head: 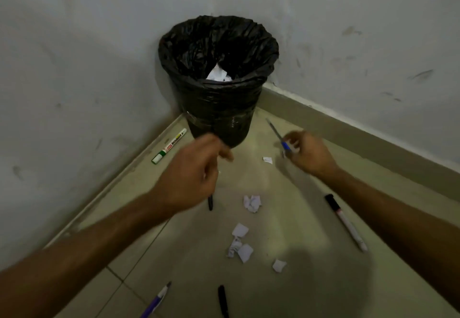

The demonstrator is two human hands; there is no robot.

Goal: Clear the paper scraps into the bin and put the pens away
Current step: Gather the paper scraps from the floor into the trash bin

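A bin [219, 108] lined with a black bag stands in the corner, with white paper [216, 74] inside. My right hand [311, 155] pinches a blue pen [276, 132] just right of the bin's base. My left hand [196, 170] hovers in front of the bin with curled fingers. The end of a black pen [210, 203] pokes out below it, and I cannot tell whether the hand holds it. Several paper scraps lie on the floor: a crumpled one [252, 203], a cluster [240, 243], one [279, 265] nearer me and a small one [268, 160] near the right hand.
A green whiteboard marker [169, 146] lies by the left wall. A white marker with a black cap [346, 221] lies under my right forearm. A purple pen [156, 300] and a black pen [223, 300] lie near the bottom edge. Walls close in on both sides.
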